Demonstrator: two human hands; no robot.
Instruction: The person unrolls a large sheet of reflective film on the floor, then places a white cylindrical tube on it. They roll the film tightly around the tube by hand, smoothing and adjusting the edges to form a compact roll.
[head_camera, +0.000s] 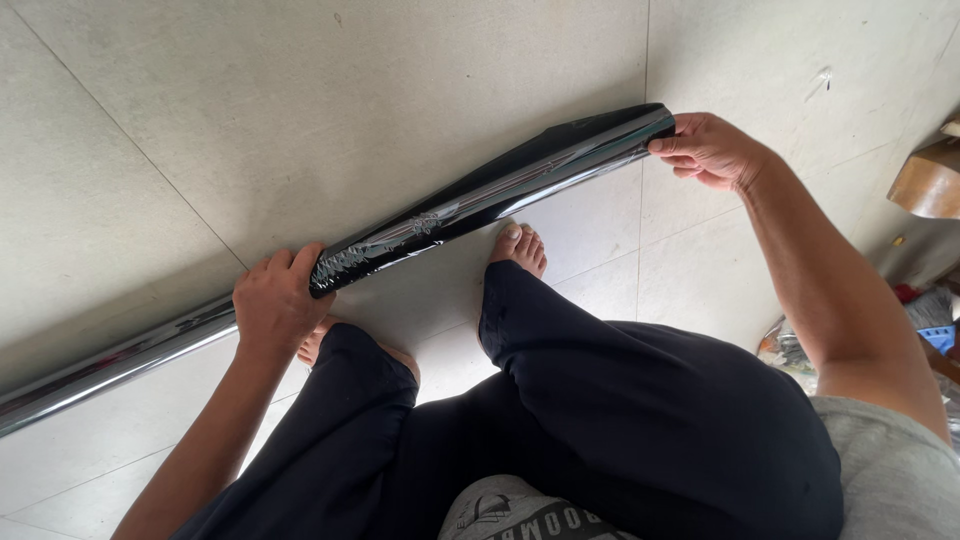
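I look down on one pale grey tiled floor (330, 110), where I stand barefoot in black trousers (620, 420). One long roll of glossy black film (480, 195) runs slantwise above the tiles, from the left edge of view up toward the upper right, held in the air in front of my two feet. I count two hands on it — my left hand (280, 305) is clenched around the roll partway along, where the film is crinkled, and my right hand (712, 150) grips its far end with fingers curled over the rim. One brown wooden piece (930, 180) shows at the right edge; below it lies some clutter I cannot make out.
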